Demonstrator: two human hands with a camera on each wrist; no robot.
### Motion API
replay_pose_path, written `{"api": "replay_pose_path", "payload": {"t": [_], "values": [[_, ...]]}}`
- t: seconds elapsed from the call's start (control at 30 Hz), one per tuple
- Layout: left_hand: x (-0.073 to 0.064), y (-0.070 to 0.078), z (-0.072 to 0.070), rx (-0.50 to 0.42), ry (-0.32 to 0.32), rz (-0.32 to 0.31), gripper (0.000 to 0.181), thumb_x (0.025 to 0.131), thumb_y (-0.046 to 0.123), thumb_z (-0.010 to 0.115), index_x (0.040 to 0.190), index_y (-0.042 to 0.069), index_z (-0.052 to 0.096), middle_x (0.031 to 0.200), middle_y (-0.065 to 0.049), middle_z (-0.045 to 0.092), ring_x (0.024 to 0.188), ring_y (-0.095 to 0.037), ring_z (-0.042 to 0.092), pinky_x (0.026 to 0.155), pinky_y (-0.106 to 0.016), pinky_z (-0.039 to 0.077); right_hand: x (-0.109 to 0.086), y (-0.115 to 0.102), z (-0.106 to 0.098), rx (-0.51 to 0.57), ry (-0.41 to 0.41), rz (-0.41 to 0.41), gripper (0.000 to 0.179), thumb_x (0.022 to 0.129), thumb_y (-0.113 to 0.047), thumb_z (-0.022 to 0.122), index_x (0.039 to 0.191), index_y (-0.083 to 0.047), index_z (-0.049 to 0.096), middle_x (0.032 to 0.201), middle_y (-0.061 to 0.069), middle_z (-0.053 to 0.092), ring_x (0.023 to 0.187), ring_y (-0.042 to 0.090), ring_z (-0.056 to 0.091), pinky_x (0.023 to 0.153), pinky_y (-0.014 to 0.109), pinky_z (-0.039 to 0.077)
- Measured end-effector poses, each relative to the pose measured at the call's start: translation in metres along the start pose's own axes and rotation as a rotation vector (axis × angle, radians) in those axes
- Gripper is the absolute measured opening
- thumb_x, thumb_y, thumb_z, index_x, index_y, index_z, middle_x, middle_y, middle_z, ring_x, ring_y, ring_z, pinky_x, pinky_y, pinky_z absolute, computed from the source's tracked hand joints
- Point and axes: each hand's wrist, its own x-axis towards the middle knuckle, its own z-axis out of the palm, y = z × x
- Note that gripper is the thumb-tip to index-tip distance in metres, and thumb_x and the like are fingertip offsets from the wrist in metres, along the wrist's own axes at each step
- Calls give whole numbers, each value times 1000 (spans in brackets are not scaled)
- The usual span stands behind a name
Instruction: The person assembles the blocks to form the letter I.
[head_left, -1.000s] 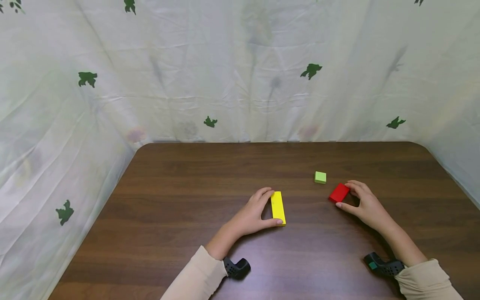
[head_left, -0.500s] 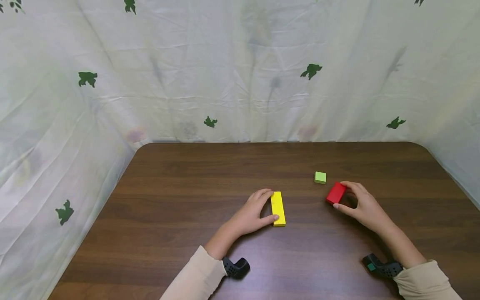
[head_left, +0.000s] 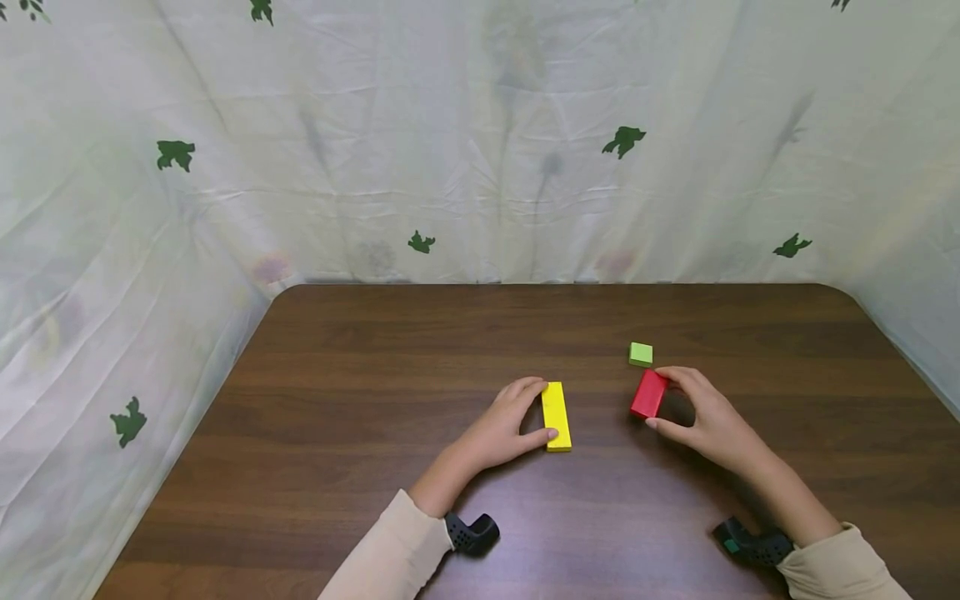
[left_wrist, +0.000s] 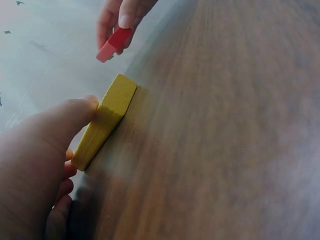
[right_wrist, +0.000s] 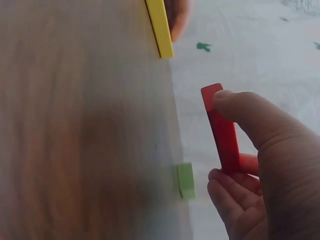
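A long yellow block (head_left: 557, 412) lies flat on the table, its length running away from me. My left hand (head_left: 498, 432) holds it from the left, thumb at the near end and fingertips by the far corner. To the right, my right hand (head_left: 708, 423) pinches a red block (head_left: 649, 393) between thumb and fingers at opposite ends. Seen from the right wrist, the red block (right_wrist: 224, 130) is raised off the tabletop and slightly tilted. A small light green block (head_left: 641, 354) sits on the table just beyond the red one.
The brown wooden table (head_left: 360, 367) has rounded far corners. A pale curtain (head_left: 480, 167) with green leaf-like patches hangs behind it and along both sides. Each wrist carries a black camera, such as the left wrist camera (head_left: 474, 535).
My right hand has carried the red block leftward, turning it more upright in the head view. My left thumb has slid slightly back along the yellow block, which stays in place.
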Motion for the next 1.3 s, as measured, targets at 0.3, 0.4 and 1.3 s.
{"api": "replay_pose_path", "payload": {"t": [0.3,0.4,1.3], "values": [[0,0,0,2,5,2,68,85,39,58,138,7,32,139,-7,31,128,-21,25,102,-37,26,1,-17,8,41,-3,-82,66,68,-16,79,124,-3,46,117,5,43,98,21,50,76,39,47],[0,0,-1,-2,5,0,68,85,39,59,138,7,32,139,-7,31,128,-21,25,102,-36,26,1,-22,10,56,-8,-95,67,67,-16,79,124,-3,46,117,4,43,97,22,51,75,39,48],[-1,0,0,12,18,15,68,84,40,59,138,6,33,140,-6,32,128,-21,26,102,-36,27,-8,-61,36,97,-159,-232,65,71,-34,75,126,-12,48,119,-4,43,104,12,47,84,30,44]]}}
